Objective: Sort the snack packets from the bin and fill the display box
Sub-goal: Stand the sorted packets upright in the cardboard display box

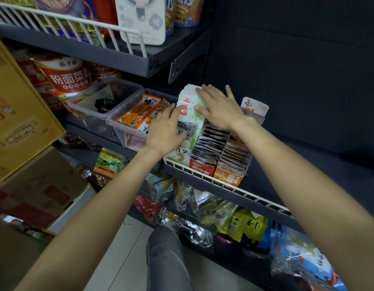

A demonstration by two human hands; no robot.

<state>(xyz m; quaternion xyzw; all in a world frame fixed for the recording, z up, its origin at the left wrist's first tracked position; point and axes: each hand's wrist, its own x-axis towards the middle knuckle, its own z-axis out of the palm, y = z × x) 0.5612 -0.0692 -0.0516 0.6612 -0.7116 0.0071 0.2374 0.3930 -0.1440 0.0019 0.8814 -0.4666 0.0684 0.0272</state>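
A stack of white-and-green snack packets (189,103) stands upright in the leftmost display box (177,157) on the middle shelf. My left hand (165,129) holds the stack's left side, thumb against the front of the packets. My right hand (218,106) lies on the stack's top and right side with fingers spread and straight. A clear plastic bin (127,131) to the left holds orange snack packets (140,114).
Two more display boxes (228,148) full of packets stand to the right behind the white wire shelf rail (224,184). Another clear bin (91,110) sits further left. Cardboard cartons (24,122) stand at left. Bagged snacks (234,223) fill the lower shelf.
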